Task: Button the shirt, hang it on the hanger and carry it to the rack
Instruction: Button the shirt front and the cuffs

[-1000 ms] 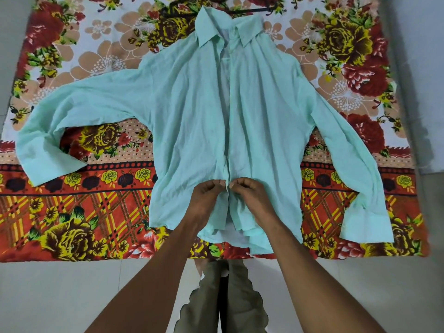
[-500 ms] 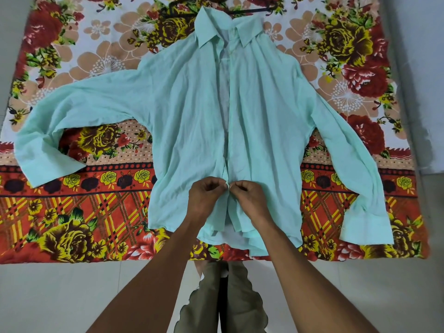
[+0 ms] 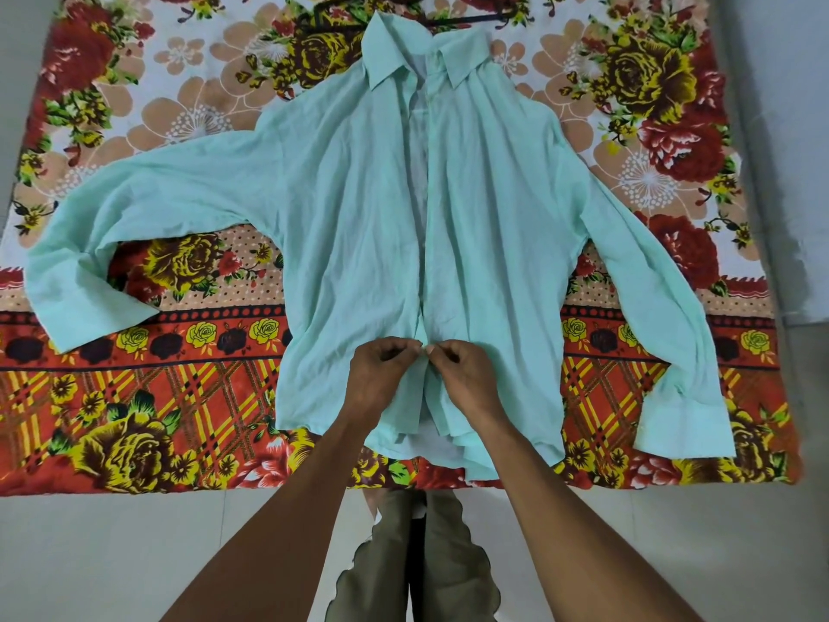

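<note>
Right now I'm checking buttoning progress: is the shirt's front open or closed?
Mostly open: the shirt fronts gap from collar down; both hands pinch the edges together near the hem.

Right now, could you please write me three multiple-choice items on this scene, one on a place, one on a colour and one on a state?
1. Where does the hanger lie?
A. Beyond the collar, at the far edge of the floral cloth
B. On the near floor
C. On a cuff

2. What colour is the shirt?
A. White
B. Pale mint green
C. Red

3. How is the shirt front above the hands?
A. Buttoned to the collar
B. Folded in half
C. Open, the two edges apart

Answers:
1. A, since the dark hanger shows just past the collar.
2. B, since the whole garment is light green.
3. C, since a gap runs from the collar down to where the left hand and right hand pinch the two edges together near the hem.
</note>
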